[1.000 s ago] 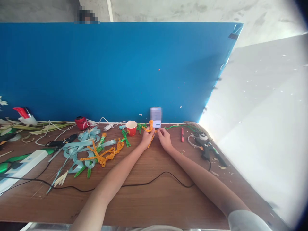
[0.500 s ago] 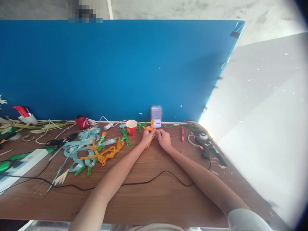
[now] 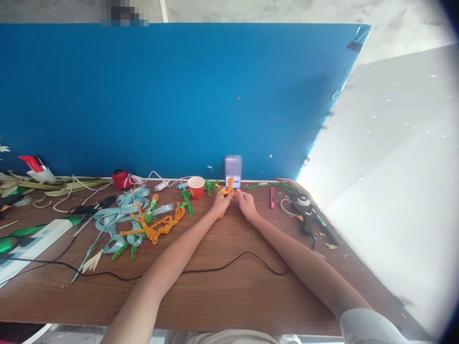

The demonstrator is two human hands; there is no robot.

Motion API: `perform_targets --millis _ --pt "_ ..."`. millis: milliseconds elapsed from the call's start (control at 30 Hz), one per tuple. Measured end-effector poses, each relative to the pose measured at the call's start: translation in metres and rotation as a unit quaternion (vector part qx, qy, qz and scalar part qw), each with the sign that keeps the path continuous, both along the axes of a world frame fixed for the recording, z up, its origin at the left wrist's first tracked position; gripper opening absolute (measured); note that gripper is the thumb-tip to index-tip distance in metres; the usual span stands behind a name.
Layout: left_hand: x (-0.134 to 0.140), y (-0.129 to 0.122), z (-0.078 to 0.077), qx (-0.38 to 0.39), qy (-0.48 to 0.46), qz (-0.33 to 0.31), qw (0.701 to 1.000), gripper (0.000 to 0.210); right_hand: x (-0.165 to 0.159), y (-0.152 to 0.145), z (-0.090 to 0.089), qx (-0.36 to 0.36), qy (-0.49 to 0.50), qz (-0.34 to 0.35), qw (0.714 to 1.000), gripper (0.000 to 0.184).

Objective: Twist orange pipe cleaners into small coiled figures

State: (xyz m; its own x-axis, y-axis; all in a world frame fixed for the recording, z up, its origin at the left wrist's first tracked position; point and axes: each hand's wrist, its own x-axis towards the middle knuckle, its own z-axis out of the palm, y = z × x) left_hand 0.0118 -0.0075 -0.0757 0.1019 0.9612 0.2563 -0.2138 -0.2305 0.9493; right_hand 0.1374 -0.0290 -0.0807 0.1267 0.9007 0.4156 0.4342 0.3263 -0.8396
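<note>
Being held in the curled left hand [image 3: 218, 202] near the far edge of the surface [image 3: 236, 301], the orange braid [image 3: 230, 184] could be loosened by tugging; right hand [image 3: 247, 204] bunched, hold unclear.

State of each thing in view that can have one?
Orange braided piece, held in left hand
Right hand, fingertips bunched close to it
Phone, propped upright, screen lit
Paper cup, upright
Pale blue ribbon, tangled
Red cutter, lying down, blade unclear
Black cable, slack
</note>
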Motion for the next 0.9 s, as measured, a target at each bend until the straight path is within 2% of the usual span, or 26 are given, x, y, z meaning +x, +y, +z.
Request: perform_targets --millis 133,267,367,533,700,900 --pt "-0.001 0.001 0.001 -0.008 -0.014 0.017 1.000 0.028 -0.002 -0.005 0.004 0.017 0.000 0.010 1.000 0.054" --pt "-0.003 0.002 0.001 -0.017 -0.031 0.021 0.999 0.032 -0.004 -0.010 0.009 0.053 -0.010 -0.008 0.998 0.032" --pt "-0.004 0.003 0.000 -0.025 -0.042 0.015 0.999 0.035 -0.006 -0.012 0.010 0.066 -0.041 0.008 0.997 0.025" --pt "-0.005 0.002 0.000 -0.039 -0.045 0.003 0.998 0.035 -0.008 -0.016 0.009 0.068 -0.093 -0.005 0.993 0.024" --pt "-0.004 -0.001 0.001 -0.036 -0.041 0.001 0.998 0.028 -0.006 -0.017 0.008 0.040 -0.136 -0.047 0.989 0.026" --pt "-0.002 -0.001 0.002 -0.021 -0.022 -0.018 0.999 0.030 -0.006 -0.017 0.009 0.001 -0.171 -0.086 0.982 0.028"
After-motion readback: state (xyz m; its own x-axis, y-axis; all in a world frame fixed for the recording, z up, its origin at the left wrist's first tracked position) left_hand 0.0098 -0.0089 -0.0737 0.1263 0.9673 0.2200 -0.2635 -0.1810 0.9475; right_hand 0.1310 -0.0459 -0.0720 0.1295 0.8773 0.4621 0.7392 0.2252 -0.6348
